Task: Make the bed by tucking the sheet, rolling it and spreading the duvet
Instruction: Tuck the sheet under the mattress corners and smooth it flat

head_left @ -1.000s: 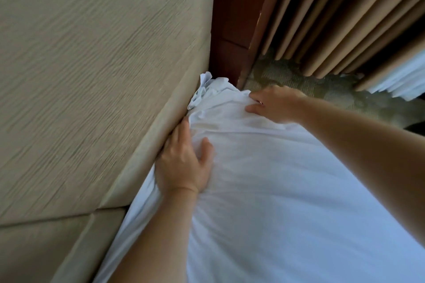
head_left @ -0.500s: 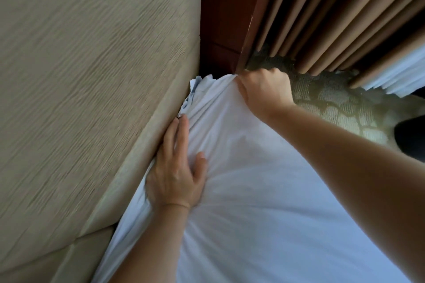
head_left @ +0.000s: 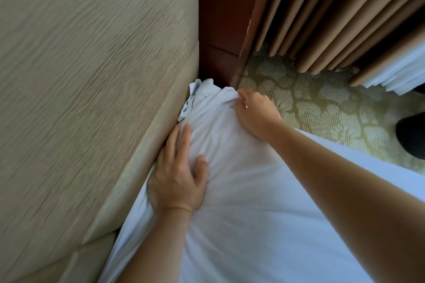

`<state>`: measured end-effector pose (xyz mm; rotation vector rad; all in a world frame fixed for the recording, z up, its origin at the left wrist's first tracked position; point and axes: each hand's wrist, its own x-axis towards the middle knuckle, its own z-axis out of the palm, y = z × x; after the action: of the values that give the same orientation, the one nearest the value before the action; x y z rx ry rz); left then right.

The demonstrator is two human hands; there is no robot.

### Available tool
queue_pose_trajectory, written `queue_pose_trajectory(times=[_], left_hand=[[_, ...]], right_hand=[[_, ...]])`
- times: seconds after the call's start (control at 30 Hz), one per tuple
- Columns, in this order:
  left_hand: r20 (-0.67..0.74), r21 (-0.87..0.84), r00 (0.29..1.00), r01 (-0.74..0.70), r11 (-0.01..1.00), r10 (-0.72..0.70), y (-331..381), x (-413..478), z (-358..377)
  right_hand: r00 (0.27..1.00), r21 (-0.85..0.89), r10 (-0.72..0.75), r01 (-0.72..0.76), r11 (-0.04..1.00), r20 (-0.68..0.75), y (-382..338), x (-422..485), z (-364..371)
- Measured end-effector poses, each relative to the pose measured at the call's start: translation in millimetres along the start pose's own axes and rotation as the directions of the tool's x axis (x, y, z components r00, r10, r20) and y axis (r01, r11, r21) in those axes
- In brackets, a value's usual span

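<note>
A white sheet [head_left: 248, 202] covers the mattress corner beside the padded beige headboard [head_left: 92, 76]. My left hand [head_left: 178, 172] lies flat on the sheet with straight fingers, pressing it down along the gap at the headboard. My right hand [head_left: 255, 112] is at the far corner of the mattress, its fingers curled round the sheet's edge and pulling the cloth over the corner. A bunched fold of sheet [head_left: 197, 92] sticks up between the headboard and the corner.
A dark red wooden panel [head_left: 223, 18] stands behind the corner. Tan curtains [head_left: 345, 11] hang at the upper right above a patterned green carpet [head_left: 322, 108]. A dark object [head_left: 411, 135] sits at the right edge.
My right hand has shifted along the corner edge of the sheet, gripping and pulling it. My left hand stays pressed flat by the headboard. The camera has moved slightly.
</note>
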<state>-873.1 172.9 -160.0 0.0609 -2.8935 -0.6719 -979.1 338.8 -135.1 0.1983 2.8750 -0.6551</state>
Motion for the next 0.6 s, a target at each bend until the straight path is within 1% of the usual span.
queue_pose_trajectory(times=[0.03, 0.1, 0.13, 0.17, 0.2, 0.23, 0.3, 0.33, 0.4, 0.43, 0.47, 0.53, 0.57, 0.6], left_hand=[[0.002, 0.002, 1.0, 0.0, 1.0, 0.0, 0, 0, 0], [0.001, 0.002, 1.0, 0.002, 1.0, -0.002, 0, 1, 0], [0.001, 0.001, 1.0, 0.004, 1.0, -0.004, 0, 0, 0], [0.004, 0.002, 1.0, 0.004, 1.0, -0.004, 0, 0, 0], [0.008, 0.005, 1.0, 0.003, 1.0, -0.003, 0, 0, -1], [0.011, 0.01, 1.0, 0.001, 1.0, -0.002, 0, 0, -1], [0.014, 0.016, 1.0, 0.001, 1.0, -0.001, -1, 0, -1], [0.016, 0.016, 1.0, 0.0, 1.0, -0.001, -1, 0, -2], [0.02, 0.016, 1.0, -0.012, 1.0, 0.011, -1, 0, -2], [0.022, 0.015, 1.0, -0.014, 1.0, 0.014, -1, 0, -2], [0.023, 0.011, 1.0, -0.013, 1.0, 0.013, -1, 1, -2], [0.024, -0.004, 1.0, -0.011, 1.0, 0.011, -1, 0, -1], [0.019, -0.013, 1.0, -0.016, 1.0, 0.016, -1, -1, 0], [0.003, -0.022, 1.0, -0.027, 0.999, 0.027, -1, -1, 0]], right_hand=[[0.989, -0.013, -0.102, 0.101, 0.995, -0.102, 1, -8, 0], [0.916, 0.015, -0.307, 0.321, 0.947, -0.259, -2, -20, -2], [0.885, 0.028, -0.376, 0.398, 0.917, -0.274, -5, -21, -4], [0.869, 0.021, -0.433, 0.45, 0.893, -0.242, -10, -18, -8], [0.874, 0.0, -0.46, 0.466, 0.885, -0.159, -17, -12, -13], [0.887, -0.041, -0.461, 0.46, 0.887, -0.037, -26, -5, -18], [0.886, -0.212, -0.401, 0.449, 0.868, 0.234, -44, 8, -27], [0.873, -0.307, -0.375, 0.466, 0.83, 0.311, -52, 13, -30], [0.857, -0.49, -0.387, 0.513, 0.705, 0.341, -61, 16, -33], [0.845, -0.576, -0.426, 0.532, 0.621, 0.322, -63, 15, -31], [0.826, -0.621, -0.48, 0.548, 0.561, 0.295, -64, 15, -27], [0.798, -0.636, -0.555, 0.557, 0.533, 0.234, -61, 15, -17], [0.809, -0.685, -0.558, 0.513, 0.517, 0.185, -60, 16, -11], [0.835, -0.731, -0.54, 0.433, 0.527, 0.106, -63, 14, -9]])
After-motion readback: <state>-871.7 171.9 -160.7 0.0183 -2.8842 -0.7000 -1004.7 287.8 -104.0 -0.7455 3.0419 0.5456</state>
